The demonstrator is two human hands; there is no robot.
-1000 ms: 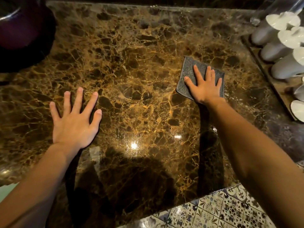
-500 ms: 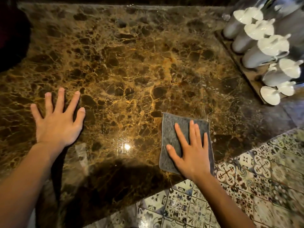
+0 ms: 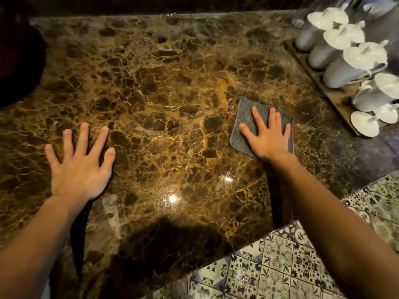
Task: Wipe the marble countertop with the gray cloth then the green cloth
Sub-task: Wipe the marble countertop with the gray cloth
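Here, the right hand (image 3: pixel 268 137) presses flat, fingers straight, on the gray cloth (image 3: pixel 244 130). The left hand (image 3: pixel 81 167) rests splayed on the marble countertop (image 3: pixel 172 100).

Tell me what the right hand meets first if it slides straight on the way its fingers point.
Probably nothing: the right hand, flat on the gray cloth, points over bare marble countertop to its back edge; the white cups seem to sit further right.

Single head-worn wide-angle view, facing forward and steeply down onto the marble countertop (image 3: pixel 177 87) from close above; its near edge and the patterned floor tiles (image 3: pixel 280 266) fall lower right
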